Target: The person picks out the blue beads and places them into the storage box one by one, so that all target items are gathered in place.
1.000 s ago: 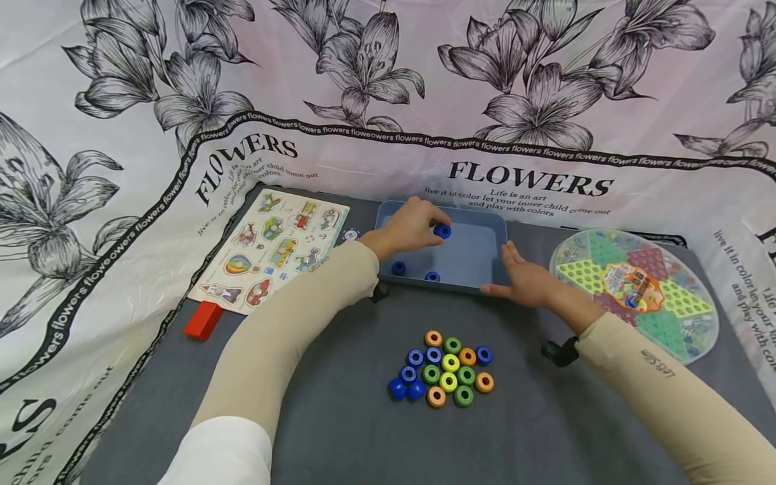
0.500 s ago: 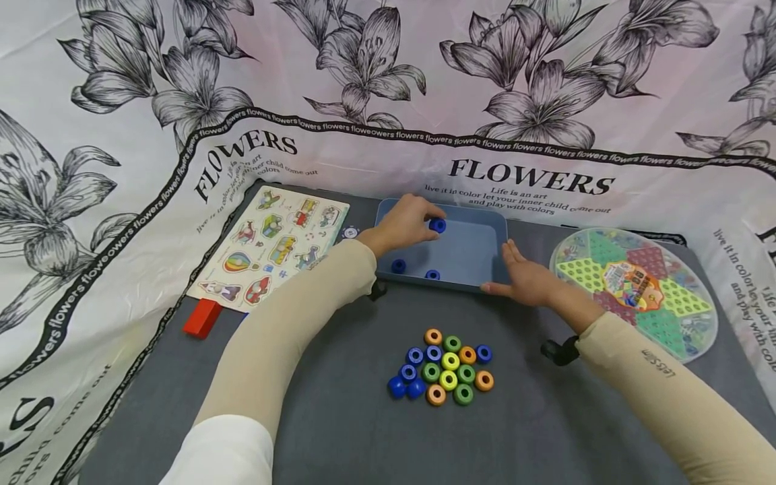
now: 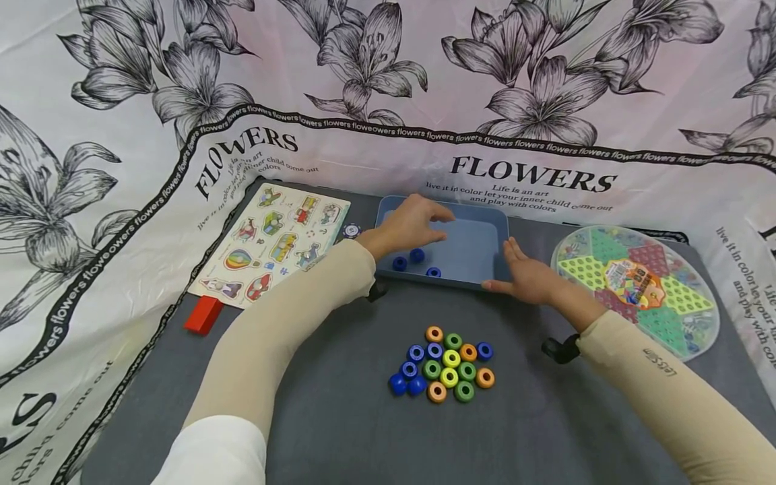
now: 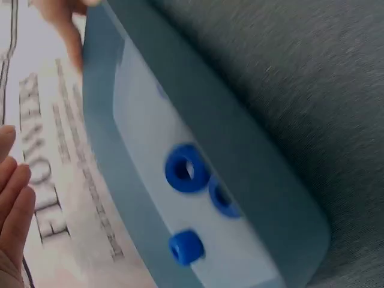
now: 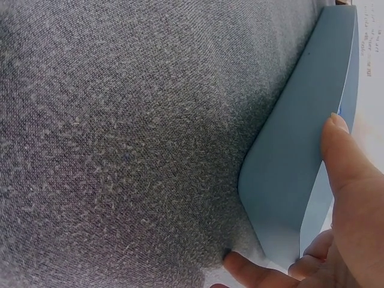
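My left hand (image 3: 412,225) hovers over the left part of a blue tray (image 3: 498,229), thumb and fingers apart with nothing between them. Below it in the tray lie blue beads (image 3: 417,256) with holes through them; the left wrist view also shows a blue bead (image 4: 187,169) near the front wall, another partly hidden by that wall. My right hand (image 3: 529,277) rests against the tray's right front corner. Its thumb touches the front rim in the right wrist view, and its fingers extend along the right side.
Nearer on the grey table is a cluster of orange, green, yellow and blue beads (image 3: 450,358). A picture puzzle board (image 3: 273,239) and a red block (image 3: 203,315) lie left. A round Chinese checkers board (image 3: 679,296) lies right; a floral curtain (image 3: 388,162) hangs behind.
The blue bead pinched in my left hand has been let go and now lies in the tray's left part. The left fingers have spread. My right hand stays at the tray corner.
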`<state>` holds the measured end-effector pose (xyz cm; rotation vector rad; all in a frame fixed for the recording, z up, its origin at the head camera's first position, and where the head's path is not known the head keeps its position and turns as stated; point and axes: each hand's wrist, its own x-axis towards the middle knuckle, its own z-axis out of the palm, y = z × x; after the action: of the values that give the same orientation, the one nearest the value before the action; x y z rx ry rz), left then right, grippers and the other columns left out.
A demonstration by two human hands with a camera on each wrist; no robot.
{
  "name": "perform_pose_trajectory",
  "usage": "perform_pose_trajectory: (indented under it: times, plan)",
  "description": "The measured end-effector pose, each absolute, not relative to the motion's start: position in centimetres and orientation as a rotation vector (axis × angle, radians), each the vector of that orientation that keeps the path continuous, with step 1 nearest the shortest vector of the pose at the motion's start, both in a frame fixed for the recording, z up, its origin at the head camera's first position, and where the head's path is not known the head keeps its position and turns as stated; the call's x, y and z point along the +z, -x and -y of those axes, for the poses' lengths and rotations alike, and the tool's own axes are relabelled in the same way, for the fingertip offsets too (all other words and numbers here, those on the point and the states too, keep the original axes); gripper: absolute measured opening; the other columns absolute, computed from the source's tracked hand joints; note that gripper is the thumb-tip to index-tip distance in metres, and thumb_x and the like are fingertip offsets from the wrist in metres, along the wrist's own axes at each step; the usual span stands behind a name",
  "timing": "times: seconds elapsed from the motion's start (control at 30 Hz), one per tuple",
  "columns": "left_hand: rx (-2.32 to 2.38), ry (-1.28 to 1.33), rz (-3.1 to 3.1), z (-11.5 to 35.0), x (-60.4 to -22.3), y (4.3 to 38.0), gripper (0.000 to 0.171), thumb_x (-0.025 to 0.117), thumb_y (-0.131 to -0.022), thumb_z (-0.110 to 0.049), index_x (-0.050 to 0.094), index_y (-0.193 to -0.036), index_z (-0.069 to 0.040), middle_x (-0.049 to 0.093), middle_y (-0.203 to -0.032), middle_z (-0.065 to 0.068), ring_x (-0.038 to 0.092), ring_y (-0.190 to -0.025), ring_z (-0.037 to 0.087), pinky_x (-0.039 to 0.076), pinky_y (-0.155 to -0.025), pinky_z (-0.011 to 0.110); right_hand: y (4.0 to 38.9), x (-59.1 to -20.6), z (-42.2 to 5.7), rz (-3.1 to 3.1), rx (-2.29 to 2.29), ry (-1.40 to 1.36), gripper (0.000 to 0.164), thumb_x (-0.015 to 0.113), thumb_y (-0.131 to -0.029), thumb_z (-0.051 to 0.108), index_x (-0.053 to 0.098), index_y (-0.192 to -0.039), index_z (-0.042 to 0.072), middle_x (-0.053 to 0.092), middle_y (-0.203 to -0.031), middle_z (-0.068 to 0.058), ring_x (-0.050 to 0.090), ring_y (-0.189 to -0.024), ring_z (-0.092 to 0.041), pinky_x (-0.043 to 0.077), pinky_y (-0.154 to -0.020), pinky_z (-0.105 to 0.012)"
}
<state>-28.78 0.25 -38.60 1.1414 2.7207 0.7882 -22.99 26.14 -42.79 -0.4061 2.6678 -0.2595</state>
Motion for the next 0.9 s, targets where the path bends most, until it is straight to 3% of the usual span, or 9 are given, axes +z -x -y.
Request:
perform_pose_trajectory:
  times: [0.13, 0.23, 0.33, 0.47, 0.63, 0.77, 0.9]
  plan:
    - [0.535, -1.543, -2.571, -0.2, -39.0, 26.3, 0.028, 0.067, -0.085, -0.022, 0.068, -0.111, -0.012, 0.069, -0.111, 0.001, 0.064, -0.101, 0.013, 0.050, -0.088, 0.025, 22.8, -42.8, -26.3, -2.671, -0.262, 0.403, 0.105, 0.048, -0.087, 0.061, -0.001, -0.144, -0.013, -0.007, -0.150, -0.032, 0.031, -0.128, -0.052, 0.036, -0.100, -0.057]
    - [0.267, -1.834, -2.408, 0.2, -39.4, 23.4, 0.026, 0.065, -0.086, -0.031, 0.069, -0.105, -0.013, 0.069, -0.104, -0.001, 0.064, -0.092, 0.010, 0.051, -0.082, 0.025, 22.8, -42.7, -26.3, -2.678, -0.262, 0.408, 0.105, 0.048, -0.087, 0.061, 0.000, -0.144, -0.013, -0.006, -0.150, -0.033, 0.034, -0.126, -0.052, 0.038, -0.098, -0.057]
    - [0.065, -1.968, -2.243, 1.1, -39.8, 20.3, 0.035, 0.064, -0.084, -0.045, 0.069, -0.101, -0.015, 0.067, -0.096, -0.004, 0.062, -0.082, 0.008, 0.050, -0.071, 0.024, 22.8, -42.7, -26.3, -2.680, -0.268, 0.416, 0.105, 0.048, -0.087, 0.062, 0.000, -0.144, -0.013, -0.007, -0.150, -0.032, 0.033, -0.126, -0.052, 0.037, -0.099, -0.056]
    - [-0.123, -2.066, -2.058, 2.9, -40.7, 16.7, 0.043, 0.063, -0.078, -0.055, 0.068, -0.102, -0.019, 0.062, -0.096, -0.008, 0.058, -0.083, 0.005, 0.049, -0.071, 0.024, 22.8, -42.7, -26.3, -2.677, -0.260, 0.413, 0.105, 0.047, -0.087, 0.062, -0.001, -0.144, -0.012, -0.008, -0.151, -0.032, 0.031, -0.128, -0.051, 0.037, -0.100, -0.056]
    - [-0.284, -2.182, -1.949, 4.4, -42.6, 14.1, 0.038, 0.065, -0.080, -0.047, 0.066, -0.109, -0.024, 0.055, -0.103, -0.007, 0.054, -0.090, 0.004, 0.049, -0.077, 0.022, 22.9, -42.6, -26.4, -2.682, -0.252, 0.408, 0.106, 0.046, -0.087, 0.063, -0.001, -0.144, -0.012, -0.008, -0.151, -0.031, 0.030, -0.128, -0.052, 0.038, -0.098, -0.057]
    - [-0.290, -2.228, -1.969, 4.8, -43.7, 13.6, 0.021, 0.062, -0.088, -0.031, 0.067, -0.108, -0.024, 0.051, -0.104, -0.005, 0.051, -0.088, 0.004, 0.049, -0.074, 0.021, 22.8, -42.6, -26.3, -2.686, -0.268, 0.423, 0.106, 0.046, -0.087, 0.064, 0.000, -0.144, -0.012, -0.007, -0.151, -0.032, 0.032, -0.127, -0.052, 0.039, -0.096, -0.056]
    - [-0.226, -2.223, -1.996, 4.9, -43.9, 13.6, 0.016, 0.059, -0.092, -0.024, 0.067, -0.105, -0.022, 0.052, -0.105, -0.005, 0.051, -0.087, 0.004, 0.049, -0.074, 0.021, 22.7, -42.7, -26.1, -2.678, -0.279, 0.418, 0.106, 0.047, -0.087, 0.063, -0.001, -0.144, -0.012, -0.007, -0.150, -0.032, 0.032, -0.127, -0.053, 0.039, -0.097, -0.057]
